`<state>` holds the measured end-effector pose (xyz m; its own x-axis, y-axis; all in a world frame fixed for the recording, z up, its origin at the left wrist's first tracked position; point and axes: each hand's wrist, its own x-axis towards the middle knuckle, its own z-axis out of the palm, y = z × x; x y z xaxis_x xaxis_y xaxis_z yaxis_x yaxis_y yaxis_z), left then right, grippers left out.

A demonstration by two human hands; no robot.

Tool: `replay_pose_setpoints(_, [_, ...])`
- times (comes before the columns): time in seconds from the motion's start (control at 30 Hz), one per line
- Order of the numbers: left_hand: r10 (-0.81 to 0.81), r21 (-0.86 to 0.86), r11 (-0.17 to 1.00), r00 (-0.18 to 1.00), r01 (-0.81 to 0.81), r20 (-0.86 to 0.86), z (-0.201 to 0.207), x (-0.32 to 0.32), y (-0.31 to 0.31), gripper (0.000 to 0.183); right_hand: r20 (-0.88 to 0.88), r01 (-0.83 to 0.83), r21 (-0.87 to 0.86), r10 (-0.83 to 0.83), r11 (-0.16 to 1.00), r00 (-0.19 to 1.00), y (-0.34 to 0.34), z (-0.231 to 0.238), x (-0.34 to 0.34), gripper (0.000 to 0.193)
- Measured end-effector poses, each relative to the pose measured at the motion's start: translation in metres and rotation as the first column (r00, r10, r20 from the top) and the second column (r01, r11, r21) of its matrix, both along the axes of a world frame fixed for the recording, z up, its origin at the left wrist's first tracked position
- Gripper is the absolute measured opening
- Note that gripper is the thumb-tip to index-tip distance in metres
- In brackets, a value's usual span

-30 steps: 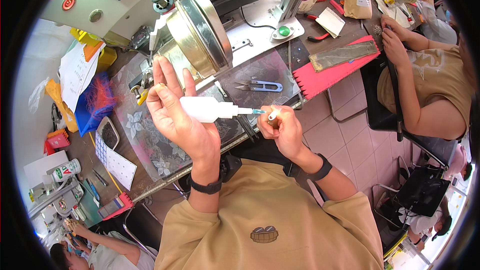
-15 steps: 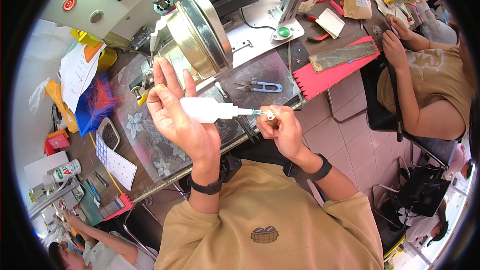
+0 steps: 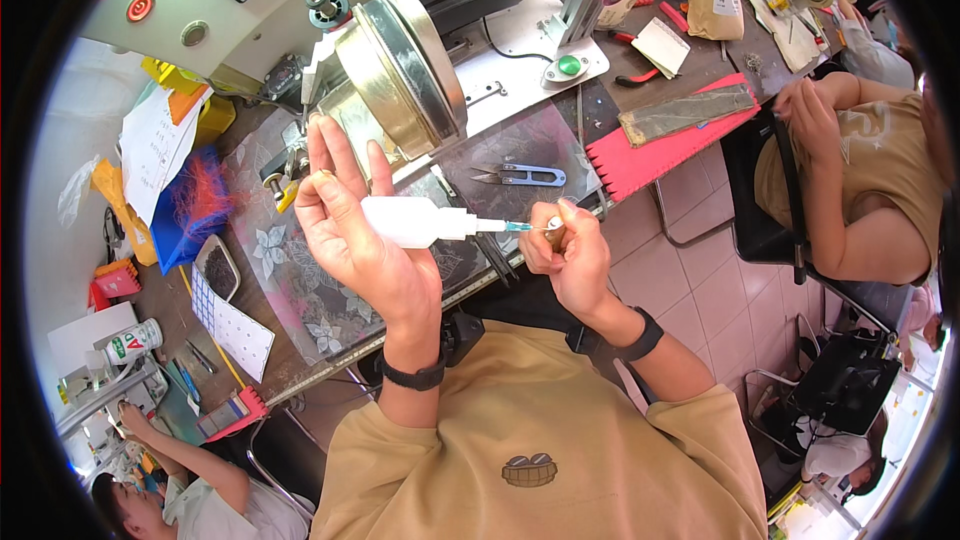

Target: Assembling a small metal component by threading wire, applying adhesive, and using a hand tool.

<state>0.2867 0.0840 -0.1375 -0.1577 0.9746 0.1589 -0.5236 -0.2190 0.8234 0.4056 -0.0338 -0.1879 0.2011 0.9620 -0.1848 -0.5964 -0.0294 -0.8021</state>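
My left hand (image 3: 365, 230) holds a white squeeze bottle (image 3: 405, 221) on its side against the palm, with several fingers raised. From the bottle a narrow nozzle with a teal needle tip (image 3: 517, 227) points right. My right hand (image 3: 572, 258) pinches a small, pale, round-ended piece (image 3: 555, 224) between thumb and fingers. The thin needle reaches up to this piece; whether they touch is too small to tell. Behind my hands, blue-handled thread snips (image 3: 530, 175) lie on the clear patterned mat (image 3: 345, 285).
A machine with a large metal ring (image 3: 385, 80) stands behind my left hand. On the right, a red tray (image 3: 625, 175) bears a grey slab (image 3: 690, 115), and a co-worker (image 3: 850, 170) sits close by. A blue bin (image 3: 185, 225) and papers (image 3: 160, 145) are at left.
My right hand has shifted slightly right, and the small piece in it has turned and moved away from the teal tip. My left hand and the bottle have hardly moved.
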Motion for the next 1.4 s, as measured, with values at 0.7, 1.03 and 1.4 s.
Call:
replay_pose_setpoints(0.7, [-0.049,-0.045,0.998,0.999,0.049,-0.017,0.002,-0.007,-0.001,0.013,0.849,0.156,-0.029,-0.058,0.987,0.524,0.032,0.029,0.06,0.031])
replay_pose_setpoints(1.03, [-0.117,-0.05,0.992,0.993,0.115,-0.027,0.001,-0.017,0.002,0.012,0.965,0.307,0.076,0.007,0.949,-0.261,0.056,0.02,0.093,0.032])
replay_pose_setpoints(1.4, [-0.157,-0.058,0.986,0.986,0.154,-0.058,0.001,-0.025,0.005,0.012,0.94,-0.329,-0.096,0.194,0.94,0.281,0.065,0.086,0.024,0.029])
